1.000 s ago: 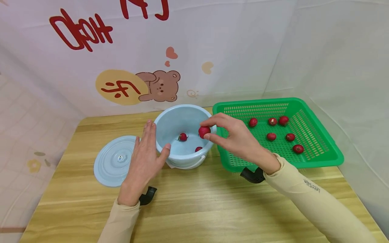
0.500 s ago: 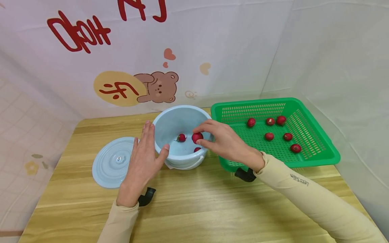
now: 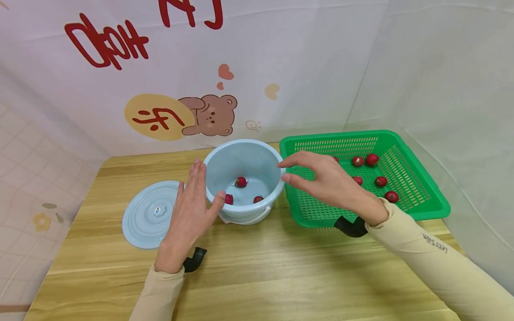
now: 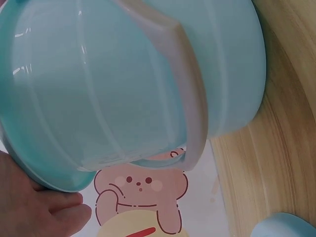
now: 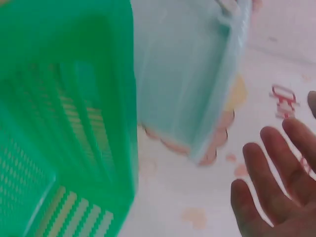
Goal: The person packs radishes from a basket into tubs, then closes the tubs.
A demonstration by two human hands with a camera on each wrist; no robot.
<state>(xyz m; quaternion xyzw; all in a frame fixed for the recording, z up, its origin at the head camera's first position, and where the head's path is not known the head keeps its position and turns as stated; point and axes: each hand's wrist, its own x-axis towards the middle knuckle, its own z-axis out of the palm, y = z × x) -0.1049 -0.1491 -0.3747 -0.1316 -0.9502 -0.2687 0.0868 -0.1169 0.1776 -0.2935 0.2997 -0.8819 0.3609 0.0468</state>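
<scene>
1. A person's left hand [image 3: 190, 214] lies along the left side of a pale blue bucket [image 3: 242, 156]. Its fingers are extended, thumb held apart, grasping nothing; in the left wrist view they appear to touch the rim.
2. The right hand [image 3: 325, 176] is raised over the left part of a green basket [image 3: 417, 217], its fingertips close to the bucket's right rim. A wide gap separates thumb and fingers, with nothing between them; the right wrist view shows the fingers spread.
3. Inside the bucket, which stands upright on the wooden surface [image 3: 249, 276], are three red radishes: a middle radish [image 3: 241, 182], a near-left radish [image 3: 229, 199] beside the left thumb, and a near-right radish [image 3: 258, 199] by the near wall. They lie apart from one another.
4. The bucket's pale handle [image 4: 195, 103] hangs down around its near side.
5. The slotted basket, just right of the bucket, holds more red radishes [image 3: 381, 181]. Six are visible, two of them partly hidden behind the right hand.
6. A round blue lid [image 3: 146, 216] lies flat on the surface, left of the bucket and partly covered by the left hand.
7. Beige sleeves [image 3: 441, 267] cover both forearms.
8. On the far side hangs a white backdrop [image 3: 321, 58] printed with a brown bear [image 3: 217, 115], hearts and red lettering.
</scene>
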